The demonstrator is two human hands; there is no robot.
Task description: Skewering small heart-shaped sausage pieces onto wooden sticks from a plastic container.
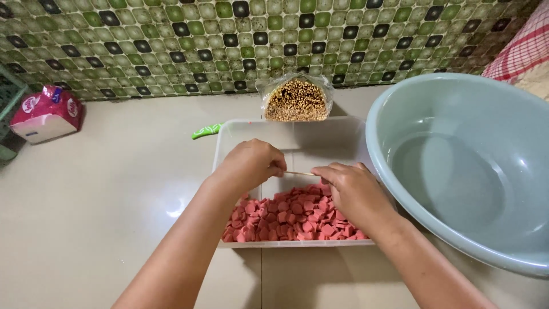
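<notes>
Your left hand (251,163) and right hand (350,191) pinch a thin skewer (298,173) over the tray (297,134); its point could prick your fingers.

the supporting surface is a floor (114,189) of glossy beige tiles, meeting a green patterned wall at the back. resting directly on it: a clear plastic tub (240,133) at centre; a bag of wooden skewers (296,100) touching the tub's far edge; a green-handled item (206,131) beside the tub's far left corner; a large pale green basin (457,166) at right; a pink packet (46,111) at far left.
</notes>
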